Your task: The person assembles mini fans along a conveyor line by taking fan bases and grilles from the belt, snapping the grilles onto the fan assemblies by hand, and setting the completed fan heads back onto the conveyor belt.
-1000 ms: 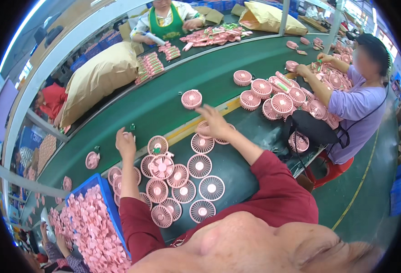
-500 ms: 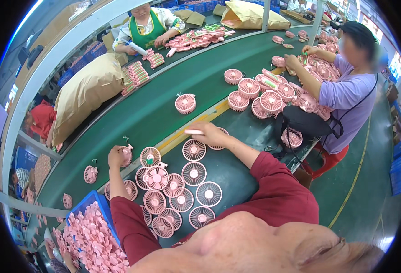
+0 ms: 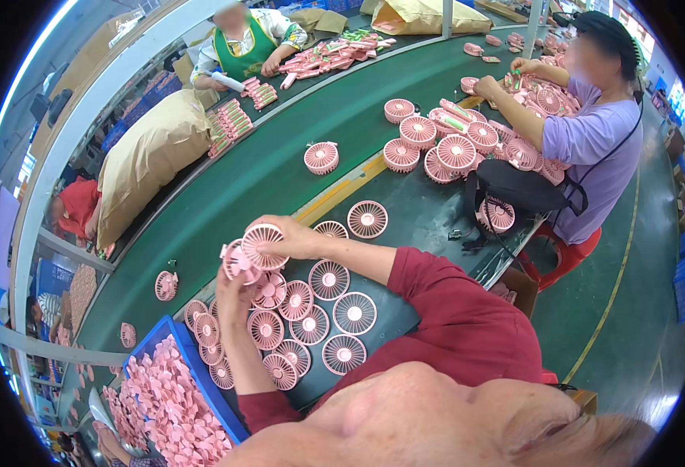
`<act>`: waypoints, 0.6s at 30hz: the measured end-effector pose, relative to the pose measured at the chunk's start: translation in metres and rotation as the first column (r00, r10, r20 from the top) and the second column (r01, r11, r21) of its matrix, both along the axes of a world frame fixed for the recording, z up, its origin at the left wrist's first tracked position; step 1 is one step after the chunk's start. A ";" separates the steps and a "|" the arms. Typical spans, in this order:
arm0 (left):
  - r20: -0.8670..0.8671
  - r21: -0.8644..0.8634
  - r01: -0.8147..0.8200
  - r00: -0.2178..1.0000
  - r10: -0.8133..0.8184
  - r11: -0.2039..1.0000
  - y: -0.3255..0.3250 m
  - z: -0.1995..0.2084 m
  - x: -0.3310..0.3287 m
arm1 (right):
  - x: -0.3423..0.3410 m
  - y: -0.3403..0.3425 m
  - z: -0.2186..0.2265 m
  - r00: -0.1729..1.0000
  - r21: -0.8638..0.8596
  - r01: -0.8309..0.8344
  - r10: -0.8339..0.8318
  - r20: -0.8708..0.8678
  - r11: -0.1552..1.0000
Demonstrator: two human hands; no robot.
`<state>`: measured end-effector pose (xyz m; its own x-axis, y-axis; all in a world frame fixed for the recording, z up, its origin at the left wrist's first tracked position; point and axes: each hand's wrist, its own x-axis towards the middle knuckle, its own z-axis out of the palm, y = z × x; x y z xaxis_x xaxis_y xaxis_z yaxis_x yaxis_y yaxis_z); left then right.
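Note:
Above the table my two hands meet, each closed on a fan part. My left hand (image 3: 233,293) grips a pink fan housing (image 3: 236,263), tilted up. With my right hand (image 3: 292,238) I hold a round pink fan grille (image 3: 264,247) against or just in front of the housing; whether they touch cannot be made out. Beneath my hands, a pink fan with blades (image 3: 271,291) is partly covered. Loose grilles (image 3: 354,313) lie around it on the dark table (image 3: 393,272), several of them overlapping.
At my left stands a blue bin (image 3: 216,391) heaped with pink fan blades (image 3: 175,401). Beyond a yellow strip runs a green conveyor belt (image 3: 218,202) carrying fan housings (image 3: 321,158). A co-worker (image 3: 591,148) sits at right by piled fans and a black bag (image 3: 513,187); another (image 3: 245,47) works across.
My left hand has lifted the fan housing from the belt's edge and come toward me. My right hand has moved left with the grille, so both parts are now together.

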<state>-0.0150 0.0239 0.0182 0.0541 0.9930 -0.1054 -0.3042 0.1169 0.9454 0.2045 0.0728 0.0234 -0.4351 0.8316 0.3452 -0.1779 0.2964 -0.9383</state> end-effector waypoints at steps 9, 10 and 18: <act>0.219 0.061 -0.161 0.965 0.144 0.985 -0.050 -0.017 0.028 | -0.019 -0.033 -0.008 0.931 0.488 0.179 -0.307 0.196 0.854; 0.255 0.051 -0.133 0.960 0.116 0.990 -0.050 -0.020 0.025 | -0.023 -0.037 -0.006 0.921 0.579 0.197 -0.352 0.167 0.791; 0.469 -0.069 -0.192 0.860 0.201 0.979 -0.051 -0.002 0.057 | -0.029 -0.047 -0.017 0.922 0.602 -0.012 -0.224 0.316 0.799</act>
